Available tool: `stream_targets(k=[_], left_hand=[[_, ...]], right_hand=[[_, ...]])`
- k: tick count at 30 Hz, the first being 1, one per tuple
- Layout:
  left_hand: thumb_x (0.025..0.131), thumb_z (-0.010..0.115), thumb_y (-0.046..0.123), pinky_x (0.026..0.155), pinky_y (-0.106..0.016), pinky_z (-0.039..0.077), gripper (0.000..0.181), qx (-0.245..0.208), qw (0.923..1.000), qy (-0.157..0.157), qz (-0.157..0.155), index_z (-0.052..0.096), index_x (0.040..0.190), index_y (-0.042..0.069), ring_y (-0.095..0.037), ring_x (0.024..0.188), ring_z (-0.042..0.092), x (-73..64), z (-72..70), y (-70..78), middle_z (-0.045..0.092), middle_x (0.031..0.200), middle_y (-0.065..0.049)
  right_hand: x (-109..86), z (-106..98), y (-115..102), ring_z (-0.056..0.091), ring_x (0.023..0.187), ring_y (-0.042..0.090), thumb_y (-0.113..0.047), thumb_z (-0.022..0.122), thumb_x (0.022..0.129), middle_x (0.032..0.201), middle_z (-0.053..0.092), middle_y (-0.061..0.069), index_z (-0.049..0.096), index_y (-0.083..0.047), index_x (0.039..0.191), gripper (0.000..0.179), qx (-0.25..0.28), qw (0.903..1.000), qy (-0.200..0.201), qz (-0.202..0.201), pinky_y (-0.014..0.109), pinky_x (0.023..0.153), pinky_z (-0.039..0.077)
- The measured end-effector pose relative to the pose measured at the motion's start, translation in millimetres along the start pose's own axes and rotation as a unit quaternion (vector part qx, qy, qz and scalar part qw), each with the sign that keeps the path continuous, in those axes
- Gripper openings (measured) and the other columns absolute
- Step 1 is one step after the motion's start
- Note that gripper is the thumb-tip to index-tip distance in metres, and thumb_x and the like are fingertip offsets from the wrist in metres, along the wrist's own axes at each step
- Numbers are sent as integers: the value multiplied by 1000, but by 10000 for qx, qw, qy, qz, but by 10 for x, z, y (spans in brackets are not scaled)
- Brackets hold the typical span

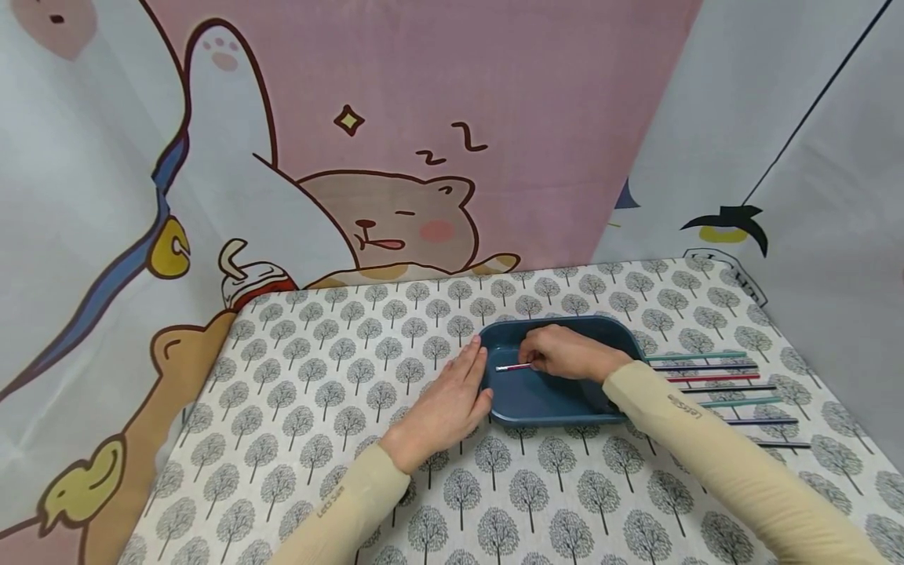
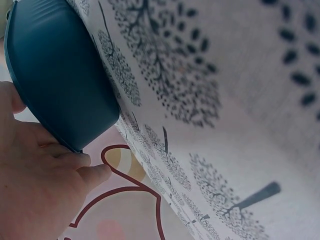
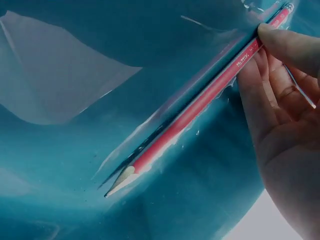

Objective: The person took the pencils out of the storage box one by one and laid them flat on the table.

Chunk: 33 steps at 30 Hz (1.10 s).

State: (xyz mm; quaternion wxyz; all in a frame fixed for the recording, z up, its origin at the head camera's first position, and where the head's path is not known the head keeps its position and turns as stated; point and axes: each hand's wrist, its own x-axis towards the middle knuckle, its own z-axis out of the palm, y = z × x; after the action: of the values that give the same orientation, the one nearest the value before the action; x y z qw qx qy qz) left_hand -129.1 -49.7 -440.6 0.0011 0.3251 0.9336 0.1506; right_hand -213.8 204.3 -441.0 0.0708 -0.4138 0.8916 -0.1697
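Observation:
A blue rectangular tray (image 1: 558, 420) lies on the table. Inside it, my right hand (image 1: 565, 351) pinches a red pencil (image 3: 185, 120) between thumb and fingers, near its metal-capped end. The sharpened tip points away from the hand in the right wrist view, close above or on the tray floor; I cannot tell which. A thin dark strip (image 3: 300, 87) shows behind the fingers, its kind unclear. My left hand (image 1: 448, 400) rests against the tray's left rim with its fingers fairly straight; the left wrist view shows fingers touching the rim beside the outer wall (image 2: 60, 75).
Right of the tray, several pencils (image 1: 720, 377) in teal, dark blue, red and black lie roughly parallel, partly behind the right forearm. A tree-print cloth (image 1: 318, 408) covers the table. Cartoon-printed curtains (image 1: 537, 118) stand around the table's back and sides.

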Motion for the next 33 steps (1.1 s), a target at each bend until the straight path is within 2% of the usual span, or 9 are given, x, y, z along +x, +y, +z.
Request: stream_targets(k=[9, 19, 33], left_hand=[[104, 32, 37, 114, -46, 25, 64, 4, 10000, 40, 48, 18, 152, -2, -22, 146, 5, 9, -7, 12, 7, 160, -17], [104, 29, 38, 114, -47, 25, 64, 24, 10000, 67, 52, 17, 152, -2, -22, 146, 6, -2, -19, 16, 5, 161, -16], [104, 30, 39, 113, -48, 25, 65, 13, 10000, 13, 20, 16, 153, -2, -22, 146, 5, -5, -28, 25, 2, 161, -15]], right_hand=[[-34, -80, -58, 58, 77, 6, -3, 69, 88, 89, 64, -6, 74, -15, 92, 14, 42, 9999, 125, 81, 27, 69, 52], [-112, -346, -152, 60, 84, 5, -3, 69, 88, 95, 66, -9, 75, -17, 98, 18, 246, 9981, 432, 364, 27, 74, 53], [-155, -497, -230, 61, 84, 4, -4, 68, 89, 96, 66, -8, 75, -14, 101, 18, 398, 9973, 545, 279, 26, 73, 53]])
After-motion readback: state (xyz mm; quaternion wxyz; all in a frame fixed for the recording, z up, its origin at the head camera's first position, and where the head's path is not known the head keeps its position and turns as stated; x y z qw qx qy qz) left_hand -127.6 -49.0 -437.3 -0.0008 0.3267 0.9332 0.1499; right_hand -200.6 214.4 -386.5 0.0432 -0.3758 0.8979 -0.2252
